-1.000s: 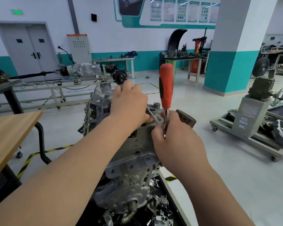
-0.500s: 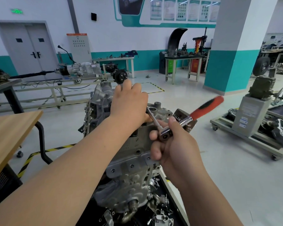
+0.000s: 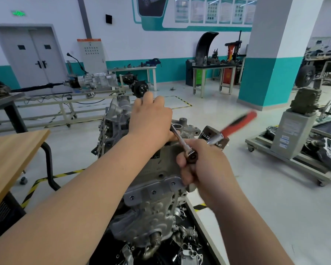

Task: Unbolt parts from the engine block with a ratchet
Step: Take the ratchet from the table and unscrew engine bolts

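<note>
1. So, head view, layout: the engine block stands on end mid-frame, a grey casting. Loose parts lie in the dark tray below it. A wooden tabletop sits off to the left, well apart.
2. Ratchet: the head hangs just over the block's upper face. The extension bar runs from it up and away to the block's top edge. The red handle points out to the right and is blurred.
3. Right hand: its fingers are wrapped tight round the ratchet close to the head. The red grip itself is bare.
4. Left hand: it lies knuckles-up over the top of the block, covering the far end of the extension. The fingers curl down the far side. Cannot tell whether they pinch the socket or only brace on the casting. The bolt is hidden beneath.
5. Judgement: the step is backing out a bolt at the top edge, probably mid-swing.
6. To do it well:
   - Hold the extension in line with the bolt so the socket does not cock and round the head.
   - Have the left hand press the socket end home.
   - The choked-up grip gives speed but little leverage, which suits a bolt already cracked loose. If it binds, slide out onto the red handle.
7. Risk: a slipped socket would throw the right knuckles into the casting.
</note>
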`<state>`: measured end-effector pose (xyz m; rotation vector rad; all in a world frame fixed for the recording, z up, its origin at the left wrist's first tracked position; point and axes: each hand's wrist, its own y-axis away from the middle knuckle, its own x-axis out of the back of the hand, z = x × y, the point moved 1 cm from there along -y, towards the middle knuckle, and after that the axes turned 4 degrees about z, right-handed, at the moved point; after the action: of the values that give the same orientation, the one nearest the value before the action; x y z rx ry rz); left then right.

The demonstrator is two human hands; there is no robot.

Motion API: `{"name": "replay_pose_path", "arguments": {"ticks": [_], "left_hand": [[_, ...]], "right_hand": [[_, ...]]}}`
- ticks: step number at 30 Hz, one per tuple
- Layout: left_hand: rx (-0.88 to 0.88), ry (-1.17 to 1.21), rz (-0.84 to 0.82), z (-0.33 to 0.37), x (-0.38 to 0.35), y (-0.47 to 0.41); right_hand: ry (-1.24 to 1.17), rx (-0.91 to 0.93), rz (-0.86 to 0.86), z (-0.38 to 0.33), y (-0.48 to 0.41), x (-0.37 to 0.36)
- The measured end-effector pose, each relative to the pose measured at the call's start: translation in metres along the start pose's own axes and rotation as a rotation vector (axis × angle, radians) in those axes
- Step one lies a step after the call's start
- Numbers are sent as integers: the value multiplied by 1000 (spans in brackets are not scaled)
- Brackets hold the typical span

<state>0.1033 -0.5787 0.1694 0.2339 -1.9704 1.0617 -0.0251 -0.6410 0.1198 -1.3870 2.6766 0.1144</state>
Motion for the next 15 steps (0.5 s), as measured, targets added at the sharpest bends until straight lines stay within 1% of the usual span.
{"name": "replay_pose_path", "arguments": {"ticks": [2,3,4,6,8,9,10,11,13,15], "left_hand": [[4,-14,15,0,0,0],[19,4,16,0,-1,0],[51,40,-1,0,-2,-2],[141,121,-84,-4,-7,-2],[228,286,-107,-6,-7,1],[211,311,-80,-5,-6,2],[174,282,-44,-3,-1,4],[117,177,-22,-1,2,5],[7,54,7,-1,5,5],[5,37,-19,-2,6,4]], "right_hand": [[605,260,89,-15,0,4],[844,384,118,-20,-1,4],[1028,469,151,-24,-1,2],[1237,565,188,-26,-1,-3],[1266,590,185,-22,-2,-6],[1216,570,169,-21,-2,-7],[1121,532,145,-20,-3,-6],[995,491,112,-19,-3,-5],[790,437,70,-18,-3,-3],[741,420,47,-15,-3,-2]]}}
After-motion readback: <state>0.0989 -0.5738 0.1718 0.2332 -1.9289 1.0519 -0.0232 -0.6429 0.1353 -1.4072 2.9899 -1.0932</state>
